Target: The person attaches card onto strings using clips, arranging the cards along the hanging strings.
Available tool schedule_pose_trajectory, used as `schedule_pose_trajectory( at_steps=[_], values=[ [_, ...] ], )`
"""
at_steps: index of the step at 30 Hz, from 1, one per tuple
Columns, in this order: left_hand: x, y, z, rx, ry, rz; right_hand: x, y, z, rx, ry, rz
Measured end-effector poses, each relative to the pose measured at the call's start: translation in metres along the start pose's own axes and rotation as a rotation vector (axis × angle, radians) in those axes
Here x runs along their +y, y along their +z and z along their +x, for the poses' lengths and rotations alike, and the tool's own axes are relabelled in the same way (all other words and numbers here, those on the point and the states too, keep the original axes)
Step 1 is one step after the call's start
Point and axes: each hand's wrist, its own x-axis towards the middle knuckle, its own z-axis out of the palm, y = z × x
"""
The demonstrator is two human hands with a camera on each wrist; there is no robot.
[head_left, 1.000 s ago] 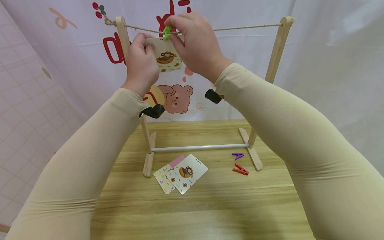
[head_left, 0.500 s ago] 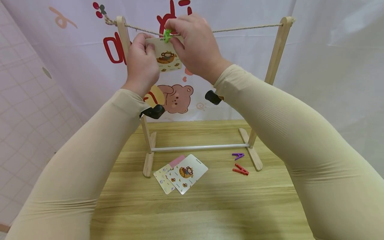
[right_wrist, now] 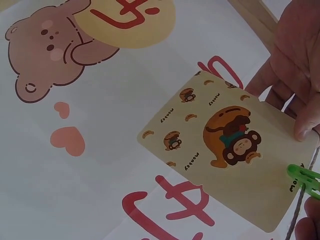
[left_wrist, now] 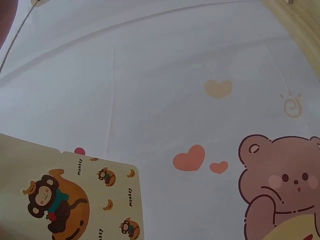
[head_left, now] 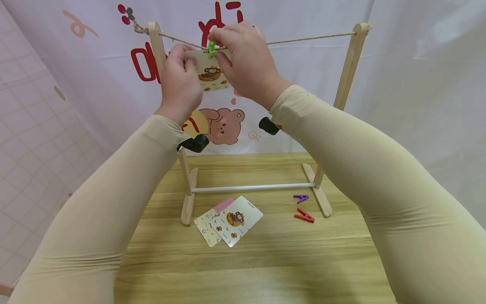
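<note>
My left hand (head_left: 180, 82) grips the left edge of a cream card (head_left: 212, 78) with a monkey-and-banana print, thumb on its front. Between thumb and fingers, my right hand (head_left: 250, 63) pinches a green clothespin (head_left: 211, 50) at the card's top edge, right at the twine line (head_left: 311, 38). In the right wrist view the green clothespin (right_wrist: 302, 175) overlaps both the card (right_wrist: 250, 190) and the twine, with left-hand fingers (right_wrist: 307, 120) at the card's edge. The left wrist view catches the monkey card (left_wrist: 115, 200) at lower left.
A wooden stand with a left post (head_left: 156, 44), a right post (head_left: 349, 67) and a white lower bar (head_left: 254, 186) holds the twine. On the table lie a monkey card (head_left: 247, 215), a yellow card (head_left: 206, 230) partly under it, a purple clothespin (head_left: 301, 198) and a red clothespin (head_left: 304, 215).
The green clothespin and the twine at it have moved down slightly, and the twine dips more. My right hand has lowered with them; my left hand keeps its grip on the card.
</note>
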Motion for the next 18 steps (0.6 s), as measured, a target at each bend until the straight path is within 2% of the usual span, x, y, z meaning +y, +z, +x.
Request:
schedule_pose_trajectory(
  at_steps=[18],
  values=[
    [-0.0007, -0.0001, -0.0001, -0.004, 0.013, 0.005, -0.0008, 0.0002, -0.0008, -0.007, -0.003, 0.008]
  ],
)
